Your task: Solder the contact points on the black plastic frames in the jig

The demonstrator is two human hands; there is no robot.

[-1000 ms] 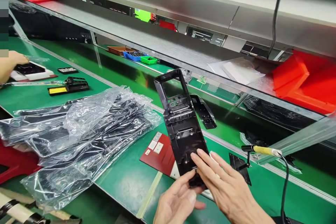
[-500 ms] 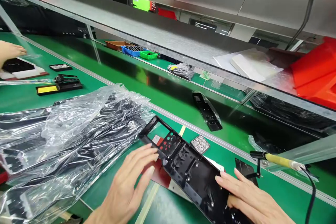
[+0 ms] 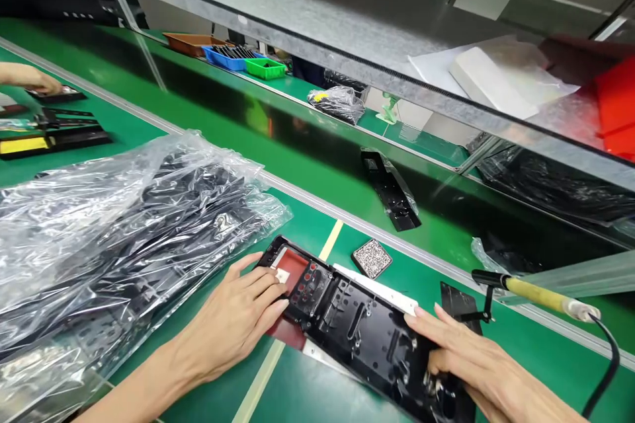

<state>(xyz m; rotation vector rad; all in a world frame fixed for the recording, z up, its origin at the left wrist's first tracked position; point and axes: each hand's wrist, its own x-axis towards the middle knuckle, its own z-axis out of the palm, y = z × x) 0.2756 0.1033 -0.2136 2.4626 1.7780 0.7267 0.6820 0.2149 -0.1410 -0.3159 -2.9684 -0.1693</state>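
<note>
Housing (image 3: 367,327), left fingers (image 3: 264,279) holding its framed end, right fingers (image 3: 432,327) gripping opposite end

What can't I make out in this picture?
Housing: head view, near end behind the right hand and past the bottom edge.
Board: head view, mostly covered by the housing.
Bagged parts: head view, count lost under shiny plastic.
Co-worker's hand: head view, upper arm past the left edge.
</note>
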